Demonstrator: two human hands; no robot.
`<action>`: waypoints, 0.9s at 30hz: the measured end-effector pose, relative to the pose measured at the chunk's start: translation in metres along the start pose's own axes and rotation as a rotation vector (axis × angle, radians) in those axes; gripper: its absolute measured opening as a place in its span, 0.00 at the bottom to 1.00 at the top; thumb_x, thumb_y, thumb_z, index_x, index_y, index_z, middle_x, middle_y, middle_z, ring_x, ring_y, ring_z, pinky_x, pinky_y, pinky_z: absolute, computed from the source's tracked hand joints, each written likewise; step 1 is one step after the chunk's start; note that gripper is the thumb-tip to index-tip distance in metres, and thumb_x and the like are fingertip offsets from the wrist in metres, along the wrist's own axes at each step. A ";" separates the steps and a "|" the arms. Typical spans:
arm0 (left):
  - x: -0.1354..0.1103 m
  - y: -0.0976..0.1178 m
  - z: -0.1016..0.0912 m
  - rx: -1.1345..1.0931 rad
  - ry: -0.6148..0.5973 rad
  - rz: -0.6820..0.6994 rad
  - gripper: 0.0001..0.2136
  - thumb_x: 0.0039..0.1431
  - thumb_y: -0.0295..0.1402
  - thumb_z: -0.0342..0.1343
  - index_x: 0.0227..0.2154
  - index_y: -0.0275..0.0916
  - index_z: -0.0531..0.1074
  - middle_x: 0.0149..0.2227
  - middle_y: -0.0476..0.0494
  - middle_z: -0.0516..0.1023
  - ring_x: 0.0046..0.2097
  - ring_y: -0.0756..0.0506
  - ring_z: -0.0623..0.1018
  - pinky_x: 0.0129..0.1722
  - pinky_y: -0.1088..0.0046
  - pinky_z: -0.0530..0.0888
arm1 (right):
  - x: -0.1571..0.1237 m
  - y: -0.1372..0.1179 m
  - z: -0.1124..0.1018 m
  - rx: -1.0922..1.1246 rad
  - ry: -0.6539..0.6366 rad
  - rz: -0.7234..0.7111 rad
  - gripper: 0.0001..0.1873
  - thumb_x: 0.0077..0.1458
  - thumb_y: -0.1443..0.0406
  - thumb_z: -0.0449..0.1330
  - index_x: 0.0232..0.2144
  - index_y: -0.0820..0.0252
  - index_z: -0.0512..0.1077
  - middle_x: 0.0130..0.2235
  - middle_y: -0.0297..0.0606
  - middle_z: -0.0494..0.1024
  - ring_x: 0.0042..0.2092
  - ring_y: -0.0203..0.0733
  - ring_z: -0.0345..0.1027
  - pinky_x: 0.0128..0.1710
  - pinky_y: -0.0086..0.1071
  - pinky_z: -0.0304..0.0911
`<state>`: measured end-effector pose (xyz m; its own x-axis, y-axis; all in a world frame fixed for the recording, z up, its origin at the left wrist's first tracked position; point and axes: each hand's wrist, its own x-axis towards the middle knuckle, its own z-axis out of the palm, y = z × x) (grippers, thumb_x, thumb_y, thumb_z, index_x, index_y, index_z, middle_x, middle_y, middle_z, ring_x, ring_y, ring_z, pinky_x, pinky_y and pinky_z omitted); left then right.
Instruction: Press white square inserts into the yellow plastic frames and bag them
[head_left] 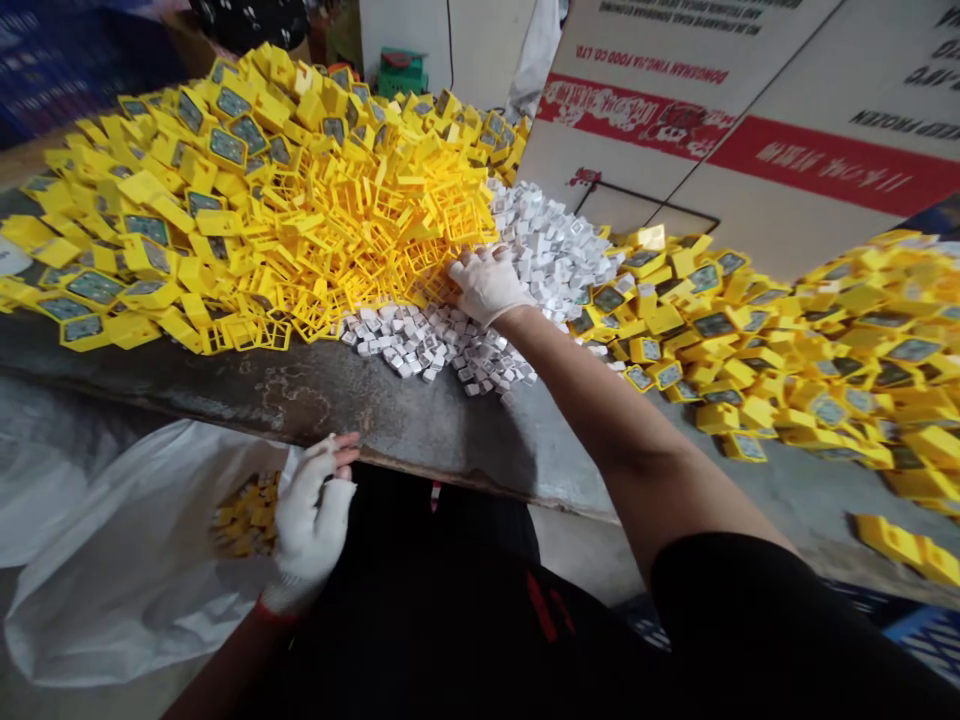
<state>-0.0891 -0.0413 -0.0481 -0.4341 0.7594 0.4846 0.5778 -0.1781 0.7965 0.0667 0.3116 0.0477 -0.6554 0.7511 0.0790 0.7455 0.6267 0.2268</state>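
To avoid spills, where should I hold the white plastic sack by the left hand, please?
Take the white sack by its rim beside the left hand, from above: the mouth lies open around yellow pieces, and the thin plastic gathers easily.

This is a factory workroom or packing shop. Heaps of yellow plastic parts [247, 200] and small white plastic pieces [420, 345] cover a worn metal-topped bench [225, 385]. A printed cardboard carton [750, 120] stands behind them, a white sack [127, 560] sits below the bench's front edge, and a blue plastic crate [922, 640] is low at right.
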 end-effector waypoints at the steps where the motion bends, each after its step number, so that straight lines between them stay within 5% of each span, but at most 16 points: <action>1: 0.004 0.006 0.006 -0.044 -0.026 -0.041 0.10 0.74 0.28 0.59 0.45 0.43 0.86 0.53 0.42 0.93 0.56 0.41 0.91 0.59 0.62 0.86 | 0.000 -0.001 -0.001 0.008 -0.004 -0.001 0.28 0.72 0.70 0.50 0.67 0.66 0.77 0.69 0.62 0.80 0.73 0.69 0.69 0.71 0.65 0.59; 10: 0.026 0.048 0.044 -0.386 -0.194 -0.499 0.10 0.71 0.38 0.64 0.45 0.40 0.89 0.46 0.40 0.93 0.47 0.39 0.92 0.50 0.63 0.89 | 0.010 -0.001 -0.001 0.107 0.067 0.005 0.29 0.73 0.71 0.50 0.68 0.61 0.79 0.67 0.59 0.81 0.67 0.66 0.74 0.67 0.63 0.61; 15: 0.026 0.059 0.048 -0.511 -0.194 -0.636 0.05 0.68 0.33 0.69 0.40 0.39 0.89 0.41 0.39 0.91 0.44 0.40 0.90 0.48 0.66 0.86 | 0.021 0.000 0.004 0.163 0.137 -0.115 0.18 0.74 0.70 0.55 0.52 0.58 0.85 0.61 0.51 0.85 0.63 0.62 0.77 0.67 0.62 0.63; 18: 0.026 0.059 0.050 -0.589 -0.182 -0.708 0.04 0.66 0.34 0.72 0.38 0.39 0.87 0.41 0.38 0.91 0.42 0.40 0.89 0.44 0.66 0.84 | 0.014 0.008 0.002 0.207 0.158 -0.100 0.16 0.79 0.65 0.56 0.51 0.59 0.84 0.59 0.51 0.86 0.61 0.59 0.79 0.69 0.60 0.64; 22: 0.036 0.056 0.056 -0.775 -0.186 -0.833 0.09 0.66 0.38 0.73 0.41 0.38 0.86 0.42 0.37 0.91 0.40 0.40 0.89 0.40 0.67 0.83 | -0.018 0.013 -0.004 0.293 0.217 -0.071 0.19 0.82 0.62 0.53 0.56 0.61 0.83 0.58 0.52 0.87 0.60 0.57 0.81 0.71 0.58 0.64; 27: 0.057 0.052 0.070 -1.186 -0.506 -1.162 0.15 0.74 0.44 0.66 0.51 0.36 0.84 0.47 0.32 0.91 0.40 0.37 0.91 0.34 0.65 0.84 | -0.113 -0.009 0.021 0.596 0.405 -0.215 0.18 0.81 0.62 0.53 0.58 0.56 0.82 0.54 0.50 0.90 0.53 0.53 0.83 0.59 0.50 0.75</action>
<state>-0.0351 0.0363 -0.0044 0.1550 0.8777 -0.4534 -0.7339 0.4096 0.5419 0.1365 0.2259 0.0167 -0.7014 0.5362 0.4696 0.4596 0.8438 -0.2770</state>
